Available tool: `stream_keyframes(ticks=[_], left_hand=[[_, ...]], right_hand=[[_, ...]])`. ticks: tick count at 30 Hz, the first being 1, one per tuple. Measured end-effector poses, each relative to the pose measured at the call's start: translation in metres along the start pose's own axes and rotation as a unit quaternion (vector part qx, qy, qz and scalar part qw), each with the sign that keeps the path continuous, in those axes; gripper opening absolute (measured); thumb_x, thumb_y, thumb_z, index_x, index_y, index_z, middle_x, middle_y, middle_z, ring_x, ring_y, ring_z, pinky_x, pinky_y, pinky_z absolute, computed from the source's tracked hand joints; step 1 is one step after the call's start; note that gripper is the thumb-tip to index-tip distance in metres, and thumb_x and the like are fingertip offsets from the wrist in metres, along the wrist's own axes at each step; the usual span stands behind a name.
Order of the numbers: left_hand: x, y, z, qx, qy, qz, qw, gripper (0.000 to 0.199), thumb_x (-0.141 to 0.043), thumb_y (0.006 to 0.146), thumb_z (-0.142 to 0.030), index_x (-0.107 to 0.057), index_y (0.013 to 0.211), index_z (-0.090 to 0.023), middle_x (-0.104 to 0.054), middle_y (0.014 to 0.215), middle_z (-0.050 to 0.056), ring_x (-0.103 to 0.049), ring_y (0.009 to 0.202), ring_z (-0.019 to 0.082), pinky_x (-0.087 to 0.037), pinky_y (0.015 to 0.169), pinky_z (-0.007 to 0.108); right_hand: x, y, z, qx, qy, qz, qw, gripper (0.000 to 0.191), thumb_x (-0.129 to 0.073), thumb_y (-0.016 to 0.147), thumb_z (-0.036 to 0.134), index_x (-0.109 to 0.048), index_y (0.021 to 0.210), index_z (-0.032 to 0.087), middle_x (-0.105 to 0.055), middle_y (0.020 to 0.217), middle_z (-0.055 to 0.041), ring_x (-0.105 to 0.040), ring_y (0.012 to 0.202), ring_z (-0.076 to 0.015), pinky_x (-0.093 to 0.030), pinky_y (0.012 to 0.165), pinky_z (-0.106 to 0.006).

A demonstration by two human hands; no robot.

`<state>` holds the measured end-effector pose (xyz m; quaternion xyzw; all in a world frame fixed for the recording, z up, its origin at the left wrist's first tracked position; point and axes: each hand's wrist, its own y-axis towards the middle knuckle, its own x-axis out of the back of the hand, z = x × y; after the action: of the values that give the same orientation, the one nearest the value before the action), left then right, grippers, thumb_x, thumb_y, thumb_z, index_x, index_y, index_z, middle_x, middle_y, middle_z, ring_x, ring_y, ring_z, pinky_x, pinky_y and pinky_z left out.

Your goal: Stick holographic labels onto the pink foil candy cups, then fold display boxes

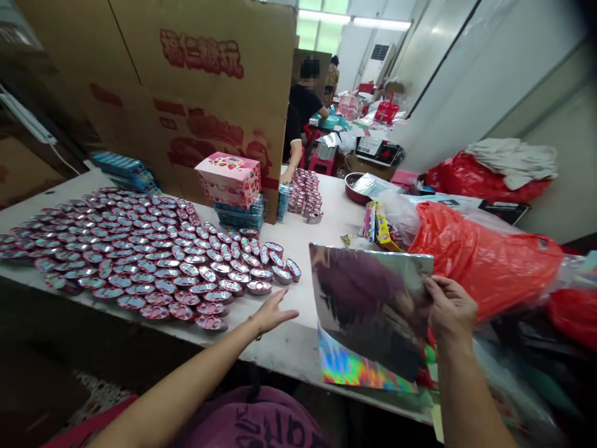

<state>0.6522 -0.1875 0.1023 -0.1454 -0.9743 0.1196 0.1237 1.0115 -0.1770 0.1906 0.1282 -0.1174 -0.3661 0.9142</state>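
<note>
My right hand (451, 306) pinches the right edge of a shiny silver sheet (368, 305), which stands tilted above the table's front edge and mirrors purple cloth. A rainbow sheen runs along its bottom. Over the white table, my left hand (275, 312) reaches forward with thumb and fingers apart, holding nothing. Just beyond it lie many small oval containers (259, 287), pink at the sides with shiny silvery tops. They spread in rows across the left of the table (326, 218); several at the front show pink tops.
A large cardboard sheet (224, 99) stands behind the containers. Near it, a pink strawberry-print box (228, 177) rests on blue packs (240, 213). Red plastic bags (485, 255) crowd the right side. Beyond the cardboard, a person in black (305, 93) sits at the table.
</note>
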Motion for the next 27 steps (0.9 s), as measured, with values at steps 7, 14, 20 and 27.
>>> stream_keyframes(ticks=[7,14,20,27], left_hand=[[-0.033,0.032,-0.063,-0.038,-0.252,0.004,0.967,0.041,-0.067,0.059,-0.051,-0.063,0.058,-0.010,-0.060,0.055,0.001,-0.054,0.060,0.012,-0.042,0.066,0.026],[-0.032,0.026,-0.056,0.014,-0.340,-0.059,0.939,0.040,-0.077,0.047,-0.043,-0.069,0.069,-0.011,-0.069,0.077,0.009,-0.061,0.080,0.018,-0.043,0.078,0.028],[-0.002,0.011,-0.049,0.021,-0.323,-0.100,0.941,0.043,-0.066,0.059,-0.054,-0.060,0.063,-0.012,-0.058,0.056,0.000,-0.053,0.056,0.011,-0.041,0.059,0.024],[0.074,-0.045,-0.039,-0.033,-0.169,-0.176,0.969,0.037,-0.060,0.069,-0.049,-0.059,0.067,-0.012,-0.054,0.060,-0.002,-0.047,0.059,0.009,-0.038,0.059,0.022]], right_hand=[[-0.008,-0.018,0.014,-0.117,0.152,0.033,0.981,0.036,-0.078,0.047,0.032,-0.062,0.076,0.016,-0.060,0.066,0.0029,-0.054,0.056,-0.0081,-0.047,0.052,-0.021],[-0.020,-0.039,-0.012,-0.121,0.080,-0.035,0.989,0.037,-0.075,0.052,0.040,-0.061,0.075,0.014,-0.061,0.065,0.0010,-0.055,0.056,-0.0123,-0.051,0.053,-0.028],[0.001,-0.015,-0.052,-0.059,-0.193,-0.010,0.979,0.040,-0.061,0.061,0.052,-0.060,0.074,0.015,-0.056,0.057,0.0006,-0.048,0.050,-0.0130,-0.039,0.048,-0.026],[0.003,0.017,-0.116,0.078,-0.403,-0.020,0.912,0.045,-0.046,0.072,0.050,-0.063,0.085,0.011,-0.062,0.074,-0.0152,-0.055,0.073,-0.0307,-0.040,0.062,-0.044]])
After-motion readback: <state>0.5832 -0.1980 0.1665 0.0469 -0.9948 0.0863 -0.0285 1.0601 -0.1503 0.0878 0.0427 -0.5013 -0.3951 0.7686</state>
